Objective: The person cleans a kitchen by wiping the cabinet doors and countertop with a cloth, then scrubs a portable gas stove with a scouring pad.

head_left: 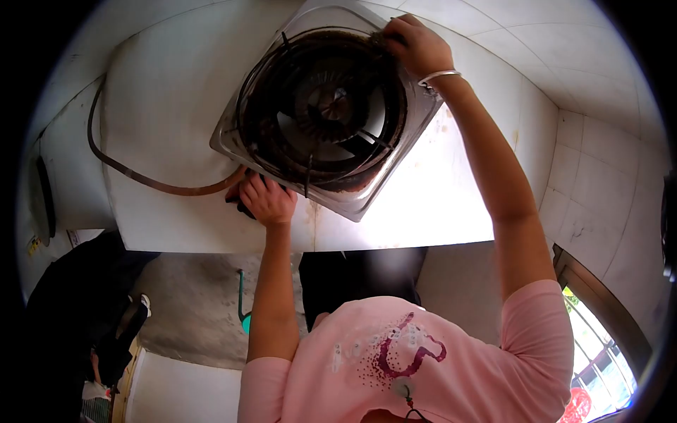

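A single-burner gas stove (233,137) with a metal body stands turned at an angle on the white counter. Its round burner well is dark and grimy, with brown rust along the near rim. My left hand (266,201) is at the stove's near left edge, fingers curled over a dark part beside the hose end; what that part is stays mostly hidden. At the far right corner of the stove, my right hand (421,48) is closed and presses a small dark scouring pad (379,44) against the rim. Most of the pad is covered by the fingers.
A brown gas hose (151,182) curves over the left of the white counter (169,92) to the stove. Tiled walls (599,155) rise behind and right. Another person in dark clothes (77,303) is at lower left. A barred window (599,352) is at lower right.
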Motion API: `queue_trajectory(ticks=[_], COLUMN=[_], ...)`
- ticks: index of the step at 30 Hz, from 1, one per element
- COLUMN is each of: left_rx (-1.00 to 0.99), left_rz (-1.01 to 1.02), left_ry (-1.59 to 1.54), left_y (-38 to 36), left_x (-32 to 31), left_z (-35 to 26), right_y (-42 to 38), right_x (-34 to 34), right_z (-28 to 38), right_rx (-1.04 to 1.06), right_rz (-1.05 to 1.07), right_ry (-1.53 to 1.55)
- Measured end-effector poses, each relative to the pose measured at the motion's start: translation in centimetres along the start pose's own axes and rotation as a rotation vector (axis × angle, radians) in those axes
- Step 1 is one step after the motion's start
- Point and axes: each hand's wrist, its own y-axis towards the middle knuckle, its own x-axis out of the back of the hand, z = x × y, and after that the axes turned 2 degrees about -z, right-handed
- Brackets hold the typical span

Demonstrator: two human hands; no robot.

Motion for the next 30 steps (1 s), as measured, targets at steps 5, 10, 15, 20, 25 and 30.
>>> queue_trajectory(ticks=[5, 10, 15, 20, 25, 30], left_rx=[0.006, 0.003, -0.001, 0.003, 0.013, 0.023], left_rz=[0.006, -0.029, -0.069, -0.068, -0.075, -0.055], left_ry=[-0.035, -0.041, -0.044, -0.04, -0.062, -0.066], left_y=[0.1, 0.5, 0.6, 0.4, 0.2, 0.4], left_x=[-0.1, 0.1, 0.2, 0.2, -0.3, 0.1], left_z=[0.2, 0.0, -0.1, 0.1, 0.1, 0.1], right_y=[-5.5, -1.9, 5.7, 4.7, -3.7, -1.3], right_x=[1.8, 1.7, -0.2, 0.0, 3.3, 2.1], right_z=[-2.5, -1.8, 2.2, 0.8, -3.5, -3.1], right_rx=[0.04, 0.147, 0.282, 0.316, 0.185, 0.233], right_rz=[0.112, 0.102, 0.142, 0.152, 0.262, 0.193], right_ry=[-0.019, -0.07, -0.002, 0.026, 0.023, -0.009])
